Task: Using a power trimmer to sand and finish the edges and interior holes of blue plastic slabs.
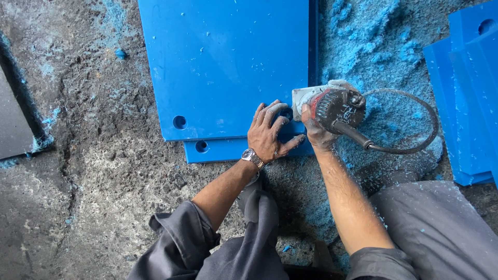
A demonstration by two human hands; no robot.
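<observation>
From the head camera, the left hand (270, 132) is lying flat with fingers spread on the near corner of the top blue sheet (228, 62), seemingly pinning it against the sheet beneath (228, 150). The right hand (319, 129) is gripping a power tool (332, 106) tightly at the sheet's edge, its cable (410, 129) looping aside over blue shavings (373, 36) on the floor (78, 155).
</observation>
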